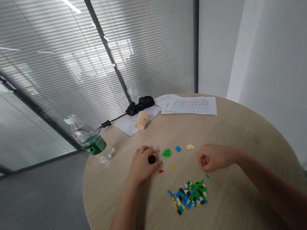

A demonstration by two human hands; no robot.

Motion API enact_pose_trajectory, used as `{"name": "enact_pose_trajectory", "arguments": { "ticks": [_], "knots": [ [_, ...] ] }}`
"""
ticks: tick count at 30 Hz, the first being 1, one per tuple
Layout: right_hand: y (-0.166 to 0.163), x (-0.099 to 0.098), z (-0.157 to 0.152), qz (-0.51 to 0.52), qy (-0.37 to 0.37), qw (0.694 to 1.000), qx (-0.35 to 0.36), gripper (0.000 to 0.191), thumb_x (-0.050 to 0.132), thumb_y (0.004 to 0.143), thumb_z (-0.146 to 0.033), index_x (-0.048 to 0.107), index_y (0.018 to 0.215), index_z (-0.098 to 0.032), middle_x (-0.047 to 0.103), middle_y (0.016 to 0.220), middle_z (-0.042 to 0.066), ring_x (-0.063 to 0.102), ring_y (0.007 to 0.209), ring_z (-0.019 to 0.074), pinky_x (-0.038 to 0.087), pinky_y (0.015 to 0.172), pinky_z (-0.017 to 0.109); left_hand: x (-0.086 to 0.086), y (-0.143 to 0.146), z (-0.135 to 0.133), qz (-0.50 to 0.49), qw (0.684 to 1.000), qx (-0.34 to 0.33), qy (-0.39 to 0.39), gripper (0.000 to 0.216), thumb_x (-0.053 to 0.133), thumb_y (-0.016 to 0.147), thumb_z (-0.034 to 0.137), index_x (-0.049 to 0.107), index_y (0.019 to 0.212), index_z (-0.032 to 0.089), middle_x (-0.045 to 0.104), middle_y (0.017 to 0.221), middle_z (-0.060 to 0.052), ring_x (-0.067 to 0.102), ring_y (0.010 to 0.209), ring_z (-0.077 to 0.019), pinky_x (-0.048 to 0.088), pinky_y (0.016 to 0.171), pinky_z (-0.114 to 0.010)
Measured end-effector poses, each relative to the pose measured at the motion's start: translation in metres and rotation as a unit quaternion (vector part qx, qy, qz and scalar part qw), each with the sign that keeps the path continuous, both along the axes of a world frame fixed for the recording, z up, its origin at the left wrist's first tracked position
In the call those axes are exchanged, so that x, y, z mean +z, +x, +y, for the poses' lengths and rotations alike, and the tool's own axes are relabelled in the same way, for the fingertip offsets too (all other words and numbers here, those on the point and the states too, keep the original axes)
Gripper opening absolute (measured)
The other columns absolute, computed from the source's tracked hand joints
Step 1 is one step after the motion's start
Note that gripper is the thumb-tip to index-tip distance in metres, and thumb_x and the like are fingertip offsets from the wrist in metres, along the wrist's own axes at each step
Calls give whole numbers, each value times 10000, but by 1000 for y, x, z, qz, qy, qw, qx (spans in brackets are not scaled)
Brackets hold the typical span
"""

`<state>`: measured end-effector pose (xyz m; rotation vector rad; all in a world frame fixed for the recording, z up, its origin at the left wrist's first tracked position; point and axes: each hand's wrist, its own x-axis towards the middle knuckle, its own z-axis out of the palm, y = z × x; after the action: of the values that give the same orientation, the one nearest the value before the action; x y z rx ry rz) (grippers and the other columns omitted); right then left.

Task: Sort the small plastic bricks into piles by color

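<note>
My left hand [144, 165] rests on the table with thumb and fingers apart, curved around a small dark brown pile [152, 159], probably toy bricks. My right hand [212, 157] is closed in a pinch above the table's right half; what its fingertips hold is too small to make out. A single green brick [207, 176] lies just below it. Between the hands sit small groups of green bricks [166, 153], blue bricks [178, 149], cream bricks [190, 146], yellow bricks [173, 166] and red bricks [161, 171]. Nearer me spreads a mixed heap of bricks [189, 196].
A plastic water bottle [89, 139] stands on the round table [240, 124] at the left edge. Farther back, a paper cup [142, 120] lies tipped on a sheet, beside a black bundle with a cord [146, 102] and printed papers [191, 106]. Glass partitions and a white wall border the table.
</note>
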<state>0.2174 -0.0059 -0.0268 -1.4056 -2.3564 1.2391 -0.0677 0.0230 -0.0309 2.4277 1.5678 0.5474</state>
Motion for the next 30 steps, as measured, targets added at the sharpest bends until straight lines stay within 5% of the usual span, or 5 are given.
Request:
{"name": "enact_pose_trajectory", "arguments": {
  "ticks": [4,10,17,21,30],
  "knots": [
    [2,1,-2,-1,-124,992,-18,88,506,576,-122,582,554,-162,591,467,-20,540,430,102,414,422,186,-1,-1,1,-2,1000,-14,-18,178,609,716,297,667,854,202,559,1013,-72,533,953,-234,425,885,-382],
    [-11,1,-6,50,-151,987,-14,71,522,591,-114,568,579,-167,610,491,-28,564,455,102,461,472,203,1,-1,2,-36,999,-31,-25,103,567,727,233,664,742,201,567,916,-50,557,884,-206,449,818,-336],
    [-15,-5,1,130,-25,990,-47,43,595,638,-154,608,679,-157,632,570,-4,574,524,112,430,493,206,3,-4,4,-33,999,-29,-13,100,560,743,214,657,753,190,585,893,-49,570,840,-191,459,777,-317],
    [-28,-8,1,206,28,972,-113,80,637,663,-213,606,713,-159,630,605,4,588,574,121,455,554,231,6,8,0,-88,991,-38,91,131,539,801,245,650,847,192,611,920,-59,569,878,-189,457,800,-322],
    [-43,-7,-2,343,-91,929,-102,293,689,674,-422,586,747,-157,598,587,-22,535,518,86,435,530,225,10,52,-27,-170,933,-243,201,177,598,835,345,651,876,181,657,800,-60,580,777,-161,469,713,-286]
  ]
}}
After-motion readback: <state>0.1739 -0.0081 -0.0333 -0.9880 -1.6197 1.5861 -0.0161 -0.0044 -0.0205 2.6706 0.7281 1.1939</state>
